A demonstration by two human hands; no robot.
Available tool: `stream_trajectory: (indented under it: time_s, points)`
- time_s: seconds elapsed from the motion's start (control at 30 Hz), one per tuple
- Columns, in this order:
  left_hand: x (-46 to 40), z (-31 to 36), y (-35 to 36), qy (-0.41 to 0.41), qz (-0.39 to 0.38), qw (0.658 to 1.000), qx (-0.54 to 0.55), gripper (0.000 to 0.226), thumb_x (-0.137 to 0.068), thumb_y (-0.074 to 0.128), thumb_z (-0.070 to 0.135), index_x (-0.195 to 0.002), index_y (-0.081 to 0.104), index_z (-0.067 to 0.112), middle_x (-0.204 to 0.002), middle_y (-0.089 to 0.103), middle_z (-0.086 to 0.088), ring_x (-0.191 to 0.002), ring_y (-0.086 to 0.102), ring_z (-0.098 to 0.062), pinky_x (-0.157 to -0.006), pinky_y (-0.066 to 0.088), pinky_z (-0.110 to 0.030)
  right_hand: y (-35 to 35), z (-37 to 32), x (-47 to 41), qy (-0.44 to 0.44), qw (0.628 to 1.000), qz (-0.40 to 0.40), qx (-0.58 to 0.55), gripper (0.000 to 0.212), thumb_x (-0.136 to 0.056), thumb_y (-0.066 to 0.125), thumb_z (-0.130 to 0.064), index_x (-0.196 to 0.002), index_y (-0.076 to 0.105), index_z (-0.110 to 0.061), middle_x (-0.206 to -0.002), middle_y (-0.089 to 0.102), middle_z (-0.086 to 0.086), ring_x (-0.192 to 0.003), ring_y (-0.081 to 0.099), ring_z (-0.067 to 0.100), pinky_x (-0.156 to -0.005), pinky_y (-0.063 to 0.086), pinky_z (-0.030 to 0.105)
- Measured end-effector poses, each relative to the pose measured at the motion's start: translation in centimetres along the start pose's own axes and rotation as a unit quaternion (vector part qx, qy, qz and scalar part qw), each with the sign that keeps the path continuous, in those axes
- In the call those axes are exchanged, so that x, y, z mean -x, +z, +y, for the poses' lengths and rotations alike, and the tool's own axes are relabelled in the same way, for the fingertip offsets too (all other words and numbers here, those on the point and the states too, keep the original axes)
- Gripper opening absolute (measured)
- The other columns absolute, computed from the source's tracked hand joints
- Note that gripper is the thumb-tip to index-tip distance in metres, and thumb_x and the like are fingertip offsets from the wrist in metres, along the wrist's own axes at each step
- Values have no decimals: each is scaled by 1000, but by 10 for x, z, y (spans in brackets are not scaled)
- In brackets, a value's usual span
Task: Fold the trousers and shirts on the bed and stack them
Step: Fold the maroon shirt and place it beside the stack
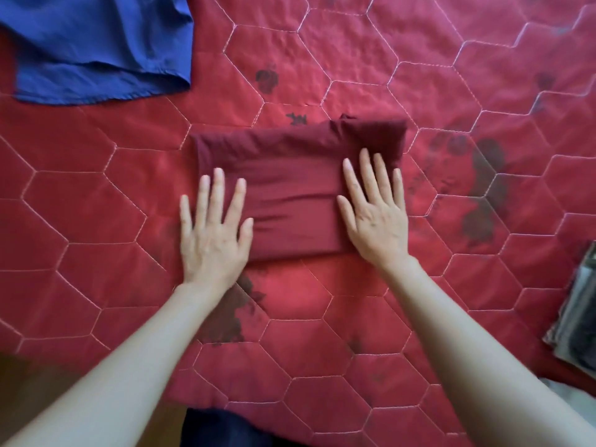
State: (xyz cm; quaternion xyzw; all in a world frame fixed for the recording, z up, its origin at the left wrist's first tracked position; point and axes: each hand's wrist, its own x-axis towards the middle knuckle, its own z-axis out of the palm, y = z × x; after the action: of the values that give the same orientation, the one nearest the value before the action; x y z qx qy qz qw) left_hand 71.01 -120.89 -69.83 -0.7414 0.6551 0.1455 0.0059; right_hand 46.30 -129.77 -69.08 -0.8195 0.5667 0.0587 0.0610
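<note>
both hands lie flat, palms down, with fingers straight and spread, so neither grip is clenched and nothing is grasped. the left hand (213, 235) rests on the near left corner of the folded maroon garment (290, 188); its thumb and three of its fingers lie on the cloth, and its little finger and the outer part of the palm lie on the bedspread (354, 59) just beside it. the right hand (375, 214) presses on the right part of the same garment, with the fingertips close to its far right corner.

the maroon garment is folded into a thick, nearly square packet of soft matte cloth, with a few shallow creases across the middle and a rounded roll along the far edge. it lies in the middle of the bed, directly in front of the person.

the bedspread is red, quilted with pale stitching in large hexagons, and has dark flower-like prints in several places. a blue garment (93, 43), smooth and wrinkled, lies unfolded at the far left, well apart from the maroon one. at the right edge a stack of grey folded cloth (580, 314) is only partly visible.
</note>
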Motion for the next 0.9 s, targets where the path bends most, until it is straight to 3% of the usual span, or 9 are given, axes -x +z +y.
stream_trajectory:
  time_s: [0.13, 0.23, 0.3, 0.43, 0.5, 0.63, 0.7, 0.8, 0.9]
  points:
    - [0, 1, -11, 1, 36, 999, -22, 62, -97, 31, 37, -154, 18, 16, -161, 14, -9, -149, 8, -29, -117, 4, -54, -10, 12, -5, 28, 999, 45, 4, 54, -103, 33, -39, -152, 28, -18, -160, 18, 14, -149, 12, 28, -121, 8, 49]
    - [-27, 34, -19, 64, 89, 994, -14, 58, -99, 32, 35, -153, 20, 19, -161, 14, -7, -149, 9, -27, -118, 3, -53, -15, -17, -27, -19, 995, 92, -23, 50, -103, 33, -36, -150, 33, -17, -158, 23, 15, -148, 17, 28, -120, 12, 49]
    - [-51, 58, -18, 81, 89, 993, -5, 55, -101, 30, 35, -153, 22, 20, -161, 16, -7, -148, 12, -28, -118, 7, -54, -13, -43, -44, -47, 995, 75, -42, 50, -101, 35, -31, -149, 36, -16, -157, 26, 15, -147, 20, 29, -119, 13, 49]
    - [-89, 60, -5, 4, 41, 999, -9, 55, -101, 21, 39, -154, 19, 24, -161, 15, -7, -149, 11, -28, -117, 6, -56, -3, -55, -69, -53, 997, 37, -30, 50, -101, 33, -33, -150, 34, -21, -158, 26, 10, -147, 20, 25, -120, 10, 47]
    - [-98, 45, -5, -15, 42, 999, -18, 54, -101, 22, 41, -153, 19, 27, -161, 14, -7, -148, 12, -30, -116, 4, -57, -2, -35, -77, -18, 999, 48, -15, 50, -102, 29, -38, -150, 33, -25, -158, 27, 8, -147, 20, 25, -120, 10, 47]
    - [-105, 13, -17, -19, 34, 999, -10, 53, -102, 23, 37, -154, 18, 27, -162, 10, -10, -149, 7, -29, -117, 3, -58, -11, 15, -80, 153, 988, 27, -19, 51, -104, 22, -38, -153, 23, -27, -161, 17, 7, -150, 9, 23, -119, 3, 53]
    - [-103, 1, -26, -65, 45, 997, 11, 52, -102, 25, 35, -153, 25, 23, -161, 11, -13, -149, 5, -30, -116, 1, -61, -20, 26, -75, 201, 979, 25, -39, 52, -104, 23, -37, -154, 19, -24, -162, 12, 9, -150, 4, 24, -118, 1, 54]
    - [-88, -4, -38, -99, 111, 989, 24, 51, -102, 27, 34, -150, 33, 16, -159, 16, -17, -148, 9, -34, -115, 2, -62, -31, 20, -59, 150, 983, 89, -58, 52, -103, 27, -37, -153, 24, -20, -160, 16, 13, -149, 10, 27, -119, 4, 52]
    - [-55, 14, -33, -14, 127, 992, 13, 51, -102, 28, 35, -151, 30, 21, -160, 16, -15, -148, 10, -33, -115, 1, -59, -26, -9, -37, 59, 988, 119, -81, 52, -102, 34, -38, -151, 31, -20, -159, 20, 15, -148, 15, 28, -119, 8, 52]
